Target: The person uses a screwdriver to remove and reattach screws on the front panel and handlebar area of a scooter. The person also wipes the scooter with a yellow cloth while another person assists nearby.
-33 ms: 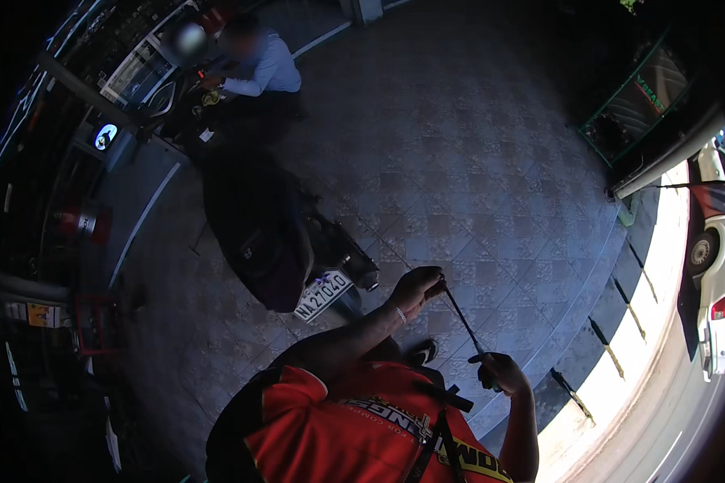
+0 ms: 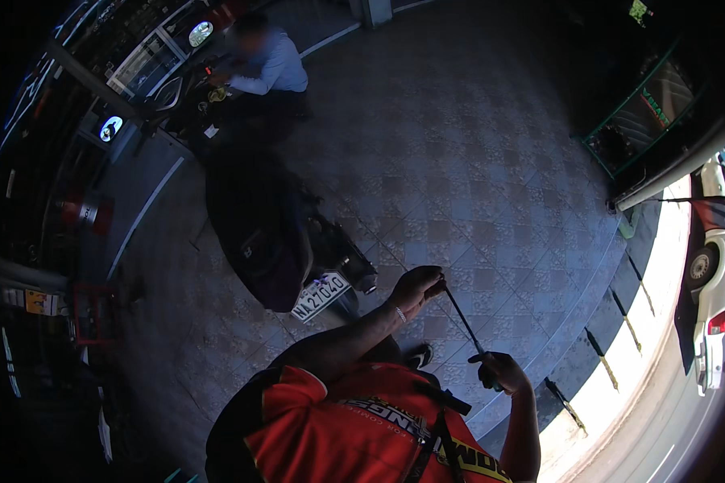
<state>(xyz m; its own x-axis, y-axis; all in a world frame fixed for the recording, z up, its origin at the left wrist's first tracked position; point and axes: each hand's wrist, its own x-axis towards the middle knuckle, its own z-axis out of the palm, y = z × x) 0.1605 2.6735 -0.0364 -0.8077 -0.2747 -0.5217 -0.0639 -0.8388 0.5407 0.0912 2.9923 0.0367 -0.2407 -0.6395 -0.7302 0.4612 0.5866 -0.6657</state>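
Observation:
My left hand (image 2: 419, 290) is closed on the upper end of a long, thin dark tool (image 2: 461, 318), which looks like a screwdriver. My right hand (image 2: 499, 370) is closed around its handle, lower and to the right, in front of my red shirt. Beyond my left hand stands a dark parked scooter (image 2: 250, 233) with a white rear plate (image 2: 318, 295) and a silencer at its right side. Whether my left fingertips hold anything besides the rod is too small to tell.
A co-worker in a light shirt (image 2: 270, 60) crouches at the scooter's front. Tiled floor (image 2: 443, 177) surrounds it. Dark shelving, a red drum (image 2: 84, 211) and a red stand (image 2: 93, 318) line the left. A green-framed rack (image 2: 636, 113), sunlit kerb and white car (image 2: 709, 258) are at the right.
The surroundings have shifted slightly in the picture, as from a small head movement. The co-worker's head looks slightly shifted. My hands and the tool stay about where they were.

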